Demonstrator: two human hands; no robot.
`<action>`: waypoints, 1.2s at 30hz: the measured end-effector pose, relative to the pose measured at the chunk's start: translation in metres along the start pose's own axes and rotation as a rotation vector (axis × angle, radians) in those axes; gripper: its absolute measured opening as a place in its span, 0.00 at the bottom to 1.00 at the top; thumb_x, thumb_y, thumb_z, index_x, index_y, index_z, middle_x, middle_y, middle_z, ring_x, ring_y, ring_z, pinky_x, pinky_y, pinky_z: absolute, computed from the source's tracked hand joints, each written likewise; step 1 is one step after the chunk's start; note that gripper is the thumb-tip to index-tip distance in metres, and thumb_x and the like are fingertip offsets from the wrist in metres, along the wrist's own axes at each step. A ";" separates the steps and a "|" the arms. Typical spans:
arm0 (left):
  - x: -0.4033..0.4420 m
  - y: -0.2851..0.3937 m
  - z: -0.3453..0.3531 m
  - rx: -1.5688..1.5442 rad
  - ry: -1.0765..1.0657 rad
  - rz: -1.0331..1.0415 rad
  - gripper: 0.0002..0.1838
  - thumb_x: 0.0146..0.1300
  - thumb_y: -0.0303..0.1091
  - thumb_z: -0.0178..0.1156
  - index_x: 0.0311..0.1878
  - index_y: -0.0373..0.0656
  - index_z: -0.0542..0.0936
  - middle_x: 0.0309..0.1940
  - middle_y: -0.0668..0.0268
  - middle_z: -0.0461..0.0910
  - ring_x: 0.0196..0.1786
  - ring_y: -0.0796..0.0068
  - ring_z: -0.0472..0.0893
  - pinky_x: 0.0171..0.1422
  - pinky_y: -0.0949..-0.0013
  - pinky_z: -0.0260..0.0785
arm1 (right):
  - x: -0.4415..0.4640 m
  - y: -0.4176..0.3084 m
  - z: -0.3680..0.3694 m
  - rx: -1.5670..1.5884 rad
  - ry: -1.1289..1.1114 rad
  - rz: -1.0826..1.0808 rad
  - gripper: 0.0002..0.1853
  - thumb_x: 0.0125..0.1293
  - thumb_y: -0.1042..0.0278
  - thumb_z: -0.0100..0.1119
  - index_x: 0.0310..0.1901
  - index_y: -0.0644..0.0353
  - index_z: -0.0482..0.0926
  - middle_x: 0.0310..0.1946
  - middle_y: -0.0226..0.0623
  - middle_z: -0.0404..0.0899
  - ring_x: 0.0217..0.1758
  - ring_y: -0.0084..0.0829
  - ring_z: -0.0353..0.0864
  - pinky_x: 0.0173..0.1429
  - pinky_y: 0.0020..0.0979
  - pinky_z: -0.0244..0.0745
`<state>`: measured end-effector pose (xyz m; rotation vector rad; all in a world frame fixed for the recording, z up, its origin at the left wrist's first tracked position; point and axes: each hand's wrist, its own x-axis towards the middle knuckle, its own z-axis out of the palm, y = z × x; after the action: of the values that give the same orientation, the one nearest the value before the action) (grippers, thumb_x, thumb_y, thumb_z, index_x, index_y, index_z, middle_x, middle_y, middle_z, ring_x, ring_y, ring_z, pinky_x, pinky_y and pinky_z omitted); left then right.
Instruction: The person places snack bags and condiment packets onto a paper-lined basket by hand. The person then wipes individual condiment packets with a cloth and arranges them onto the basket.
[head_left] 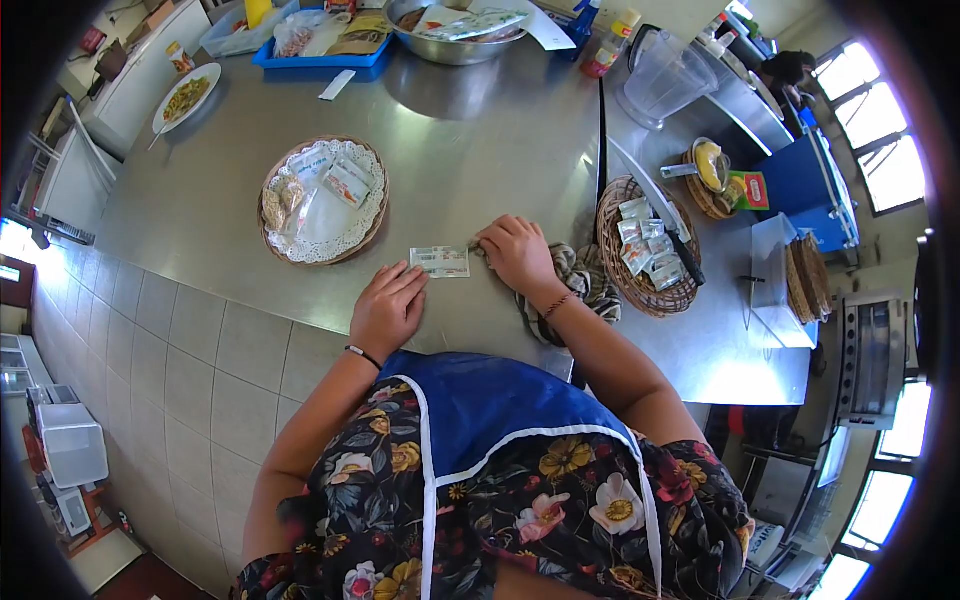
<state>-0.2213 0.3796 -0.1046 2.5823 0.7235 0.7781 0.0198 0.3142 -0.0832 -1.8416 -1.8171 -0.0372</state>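
Observation:
A flat white and green paper sachet (440, 262) lies on the steel table in front of me. My left hand (390, 303) lies flat at its left end, its fingertips touching that edge. Just off the sachet's right end is my right hand (518, 258), fingers curled down on a striped cloth (580, 285); a bit of the cloth shows at the fingertips and the rest bunches beside the wrist. On the left stands a doily-lined basket (375, 222) with sachets (347, 182) and a clear bag of brown contents (283, 205).
A wicker basket (612, 283) of small packets, with a knife (655, 195) across it, stands close right of the cloth. Farther back are a plate of food (188, 98), a blue tray (330, 68), a metal bowl (455, 48) and a blender jug (665, 80).

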 end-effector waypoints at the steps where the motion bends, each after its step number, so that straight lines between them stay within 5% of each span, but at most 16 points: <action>1: 0.000 0.000 0.000 -0.007 0.005 -0.005 0.13 0.61 0.33 0.61 0.48 0.44 0.85 0.51 0.62 0.84 0.60 0.60 0.79 0.69 0.55 0.67 | 0.003 -0.004 0.001 0.057 0.020 0.010 0.04 0.59 0.67 0.64 0.35 0.52 0.84 0.38 0.30 0.80 0.46 0.33 0.79 0.50 0.36 0.71; 6: -0.001 0.001 -0.003 0.001 -0.033 -0.026 0.12 0.61 0.32 0.62 0.47 0.44 0.85 0.50 0.61 0.84 0.59 0.59 0.80 0.68 0.54 0.67 | 0.003 -0.059 0.030 0.079 -0.007 -0.234 0.04 0.59 0.69 0.61 0.35 0.54 0.83 0.42 0.31 0.81 0.49 0.34 0.80 0.52 0.37 0.72; 14: -0.002 -0.002 0.001 -0.014 0.001 0.001 0.13 0.60 0.33 0.61 0.48 0.44 0.85 0.52 0.62 0.84 0.60 0.60 0.79 0.69 0.54 0.67 | -0.025 -0.005 -0.006 0.143 -0.018 0.000 0.05 0.55 0.74 0.62 0.34 0.53 0.83 0.38 0.31 0.81 0.44 0.37 0.79 0.49 0.39 0.73; 18: -0.002 -0.001 0.001 -0.008 0.007 -0.005 0.12 0.61 0.33 0.62 0.47 0.44 0.86 0.50 0.62 0.84 0.59 0.60 0.80 0.69 0.54 0.67 | -0.001 -0.041 -0.003 0.226 0.149 -0.163 0.05 0.55 0.74 0.62 0.35 0.56 0.82 0.37 0.34 0.81 0.43 0.40 0.80 0.49 0.39 0.75; 22: 0.000 -0.001 -0.001 0.027 -0.001 0.004 0.12 0.60 0.33 0.62 0.46 0.44 0.86 0.50 0.62 0.84 0.59 0.59 0.80 0.68 0.54 0.68 | -0.007 -0.058 0.015 0.148 0.052 -0.215 0.05 0.58 0.75 0.61 0.36 0.57 0.83 0.38 0.37 0.82 0.45 0.39 0.81 0.52 0.40 0.75; 25: -0.002 0.000 0.000 0.014 0.041 0.032 0.12 0.59 0.33 0.63 0.46 0.44 0.85 0.47 0.63 0.85 0.54 0.60 0.81 0.64 0.55 0.70 | -0.019 -0.022 0.005 0.107 0.069 -0.127 0.06 0.57 0.73 0.61 0.36 0.57 0.83 0.37 0.35 0.82 0.44 0.40 0.81 0.50 0.40 0.75; 28: 0.005 0.004 -0.006 0.045 0.019 0.010 0.14 0.57 0.33 0.64 0.47 0.47 0.85 0.41 0.64 0.84 0.50 0.60 0.80 0.59 0.56 0.71 | -0.037 0.004 -0.014 0.180 0.126 0.236 0.06 0.58 0.73 0.62 0.37 0.57 0.83 0.38 0.34 0.82 0.45 0.41 0.80 0.50 0.40 0.74; 30: 0.013 0.013 -0.014 0.164 -0.095 -0.040 0.16 0.55 0.33 0.64 0.49 0.49 0.85 0.39 0.64 0.83 0.48 0.61 0.79 0.56 0.57 0.71 | -0.043 0.007 -0.014 0.165 0.140 0.211 0.06 0.59 0.73 0.62 0.38 0.57 0.83 0.38 0.34 0.82 0.45 0.41 0.80 0.50 0.40 0.74; 33: 0.040 0.028 -0.017 0.137 0.058 0.081 0.16 0.54 0.32 0.64 0.48 0.51 0.84 0.42 0.64 0.81 0.50 0.63 0.78 0.57 0.58 0.70 | -0.046 0.007 -0.013 0.121 0.160 0.157 0.06 0.60 0.73 0.62 0.39 0.57 0.83 0.39 0.34 0.82 0.44 0.41 0.80 0.50 0.40 0.74; 36: 0.054 0.017 -0.001 0.086 -0.162 0.085 0.17 0.54 0.32 0.64 0.49 0.50 0.83 0.47 0.62 0.79 0.48 0.61 0.79 0.55 0.57 0.71 | -0.046 0.006 -0.012 0.106 0.179 0.125 0.06 0.60 0.72 0.62 0.39 0.57 0.84 0.39 0.34 0.82 0.43 0.40 0.80 0.50 0.39 0.74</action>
<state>-0.1769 0.3959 -0.0743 2.7308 0.6143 0.5647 0.0253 0.2680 -0.0928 -1.8123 -1.5506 -0.0567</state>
